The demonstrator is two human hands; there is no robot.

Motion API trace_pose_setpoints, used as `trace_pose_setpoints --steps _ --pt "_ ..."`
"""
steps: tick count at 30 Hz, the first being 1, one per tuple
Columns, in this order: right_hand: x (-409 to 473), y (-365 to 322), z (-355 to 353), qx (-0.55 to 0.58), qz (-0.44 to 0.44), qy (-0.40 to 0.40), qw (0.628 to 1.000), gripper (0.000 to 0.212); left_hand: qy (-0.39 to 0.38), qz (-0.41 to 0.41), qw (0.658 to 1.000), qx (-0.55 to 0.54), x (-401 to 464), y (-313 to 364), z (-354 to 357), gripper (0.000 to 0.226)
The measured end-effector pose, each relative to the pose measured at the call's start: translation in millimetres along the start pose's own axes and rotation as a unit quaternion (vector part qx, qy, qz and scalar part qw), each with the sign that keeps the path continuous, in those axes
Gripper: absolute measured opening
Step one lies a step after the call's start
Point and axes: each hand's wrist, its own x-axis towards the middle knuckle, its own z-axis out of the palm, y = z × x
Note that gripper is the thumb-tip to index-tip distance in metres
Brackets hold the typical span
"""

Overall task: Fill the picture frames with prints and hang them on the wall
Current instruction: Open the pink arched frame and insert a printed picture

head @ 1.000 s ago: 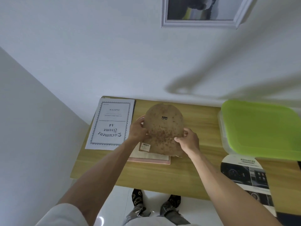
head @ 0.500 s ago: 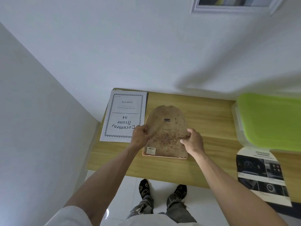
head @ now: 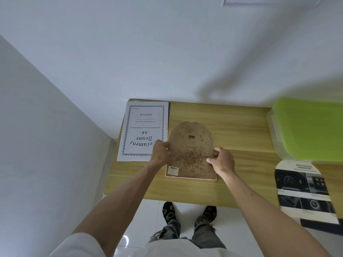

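Note:
An arched brown backing board [head: 191, 147], stained and with a small metal hanger near its top, lies over a pale arched frame [head: 191, 178] face down on the wooden table [head: 237, 134]. My left hand [head: 160, 152] grips the board's left edge and my right hand [head: 221, 160] grips its right edge. Left of it lies a black frame with an "A4 Document Frame" paper insert [head: 143, 130]. An arched car print [head: 304, 190] rests at the table's right front. The bottom edge of a white frame [head: 269, 0] hangs on the wall at the top.
A clear storage box with a green lid [head: 310, 128] stands at the table's back right. The table sits in a corner, with white walls behind and to the left. My feet in black socks [head: 189, 212] stand on the white floor below the front edge.
Both hands have lowered the backing board flatter onto the pale frame. The view has tilted down, so the hung frame on the wall slid almost out at the top.

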Motion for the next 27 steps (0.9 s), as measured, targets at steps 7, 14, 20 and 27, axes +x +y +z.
trace_pose_setpoints --steps 7,14,20,27 --pt "-1 -4 -2 -0.046 -0.014 -0.013 0.999 0.065 0.005 0.009 0.999 0.043 3 -10 7 0.024" --pt "10 -25 -19 -0.267 -0.130 -0.086 0.951 0.099 -0.010 0.122 0.964 0.237 6 7 -2 0.042" --pt "36 -56 -20 -0.443 -0.237 -0.149 0.852 0.136 -0.091 0.220 0.884 0.403 39 28 -2 0.128" --pt "56 -72 -13 -0.462 -0.256 -0.229 0.818 0.149 -0.213 0.204 0.858 0.420 62 41 -10 0.147"
